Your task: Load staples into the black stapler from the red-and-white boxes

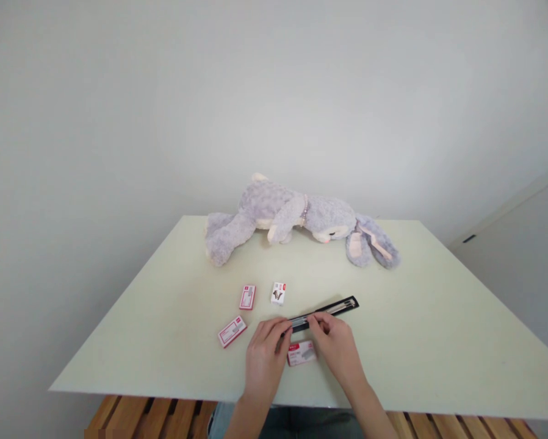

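Observation:
Both my hands hold a long black stapler (333,309) that lies slanted just above the pale table (439,341). My left hand (265,356) pinches its near left end. My right hand (335,347) grips it a little further along, with the far end pointing up and right. A small red and white staple box (301,353) lies between my wrists, partly hidden by the hands.
Two red staple boxes (232,331) (247,297) and a small white box (278,292) lie left of and beyond my hands. A grey plush rabbit (292,216) lies along the far edge. Wooden slats (132,417) show under the near edge.

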